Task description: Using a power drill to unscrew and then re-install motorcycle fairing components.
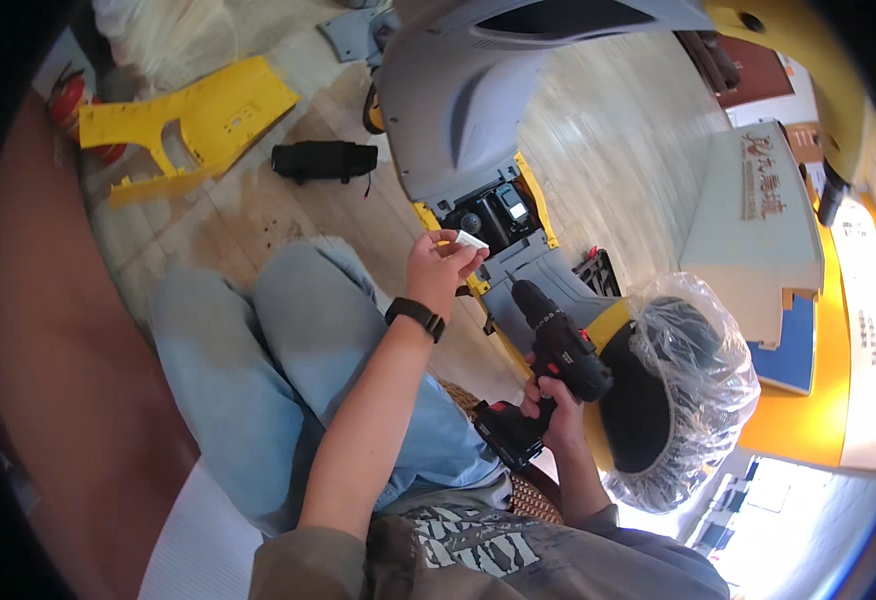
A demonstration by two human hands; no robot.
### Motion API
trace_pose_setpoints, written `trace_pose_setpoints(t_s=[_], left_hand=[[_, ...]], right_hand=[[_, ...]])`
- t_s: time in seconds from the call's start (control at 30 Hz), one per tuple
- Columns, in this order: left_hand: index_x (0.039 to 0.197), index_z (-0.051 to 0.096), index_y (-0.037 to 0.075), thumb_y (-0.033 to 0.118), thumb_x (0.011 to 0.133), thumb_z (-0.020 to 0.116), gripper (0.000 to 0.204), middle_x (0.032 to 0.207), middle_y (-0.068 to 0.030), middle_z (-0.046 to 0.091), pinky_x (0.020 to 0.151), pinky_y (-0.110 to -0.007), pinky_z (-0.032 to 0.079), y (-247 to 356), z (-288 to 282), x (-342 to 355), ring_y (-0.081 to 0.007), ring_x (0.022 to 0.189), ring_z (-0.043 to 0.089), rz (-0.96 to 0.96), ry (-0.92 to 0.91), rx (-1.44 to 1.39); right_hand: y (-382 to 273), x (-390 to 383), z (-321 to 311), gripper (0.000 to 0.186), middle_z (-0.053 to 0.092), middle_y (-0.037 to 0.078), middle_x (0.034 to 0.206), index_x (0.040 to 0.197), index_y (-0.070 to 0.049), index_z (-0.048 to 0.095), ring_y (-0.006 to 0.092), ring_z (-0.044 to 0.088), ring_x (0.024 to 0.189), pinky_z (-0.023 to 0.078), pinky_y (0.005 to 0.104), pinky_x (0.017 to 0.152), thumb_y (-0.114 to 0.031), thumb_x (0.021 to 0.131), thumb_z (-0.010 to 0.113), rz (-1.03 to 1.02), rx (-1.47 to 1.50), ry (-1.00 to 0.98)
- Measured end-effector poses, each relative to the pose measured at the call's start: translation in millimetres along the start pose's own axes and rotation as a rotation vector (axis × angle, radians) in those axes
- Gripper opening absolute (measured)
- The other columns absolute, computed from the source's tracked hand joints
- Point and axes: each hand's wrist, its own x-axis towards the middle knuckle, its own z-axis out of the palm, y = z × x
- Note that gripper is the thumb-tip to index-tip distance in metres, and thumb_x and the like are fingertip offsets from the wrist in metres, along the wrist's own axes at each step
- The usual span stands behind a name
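My left hand [440, 268], wearing a black wristband, pinches a small white piece [472, 240] whose kind I cannot make out. It is held over the near edge of an opened compartment [488, 222] in the footboard of a grey and yellow scooter [458, 120]. Black parts and a small light-coloured label show inside that compartment. In my right hand [558, 412] is a black cordless drill [563, 345], gripped by its handle. Its bit points up and left toward the footboard, and I cannot tell whether the tip touches anything.
A clear plastic cover [713, 370] wraps part of the scooter's black seat [638, 395] at right. On the floor at left lie a yellow body panel [228, 110] and a black oblong pack [325, 161]. A red fire extinguisher [68, 97] stands farther left. Cartons [758, 215] stand at right.
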Motion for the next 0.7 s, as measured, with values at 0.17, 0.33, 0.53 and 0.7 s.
trace_pose_setpoints(t_s=[0.17, 0.33, 0.53, 0.7], left_hand=[[0.116, 0.045, 0.002, -0.006, 0.086, 0.057, 0.033, 0.102, -0.0105, 0.059, 0.080, -0.026, 0.054, 13, 4, -16, -0.0207, 0.094, 0.064, -0.088, -0.309, -0.065], [0.118, 0.050, 0.004, -0.008, 0.086, 0.056, 0.034, 0.107, -0.0102, 0.061, 0.083, -0.026, 0.053, 12, 8, -20, -0.0192, 0.095, 0.063, -0.041, -0.458, -0.036], [0.113, 0.056, 0.003, -0.007, 0.087, 0.055, 0.028, 0.106, -0.0114, 0.064, 0.087, -0.029, 0.053, 7, 11, -24, -0.0199, 0.094, 0.064, -0.032, -0.545, 0.033], [0.111, 0.057, 0.004, -0.005, 0.088, 0.056, 0.025, 0.104, -0.0111, 0.065, 0.084, -0.029, 0.054, 5, 14, -26, -0.0195, 0.092, 0.065, -0.070, -0.541, 0.004]], right_hand=[[-7, -18, 1, 0.041, 0.049, 0.005, 0.064, 0.118, 0.002, 0.051, 0.0132, 0.046, 0.050, 0.038, 0.0255, 0.050, -0.012, 0.079, 0.058, -0.062, 0.010, -0.046], [-18, -33, 7, 0.039, 0.049, 0.002, 0.063, 0.116, 0.002, 0.053, 0.0112, 0.046, 0.049, 0.036, 0.0244, 0.049, -0.008, 0.078, 0.057, -0.132, -0.073, -0.114], [-24, -41, 9, 0.035, 0.049, 0.001, 0.062, 0.112, 0.000, 0.056, 0.0091, 0.046, 0.048, 0.035, 0.0230, 0.050, 0.001, 0.077, 0.053, -0.189, -0.185, -0.099], [-23, -45, 6, 0.035, 0.050, 0.001, 0.063, 0.112, 0.000, 0.056, 0.0084, 0.046, 0.049, 0.035, 0.0229, 0.048, 0.001, 0.077, 0.053, -0.211, -0.227, -0.087]])
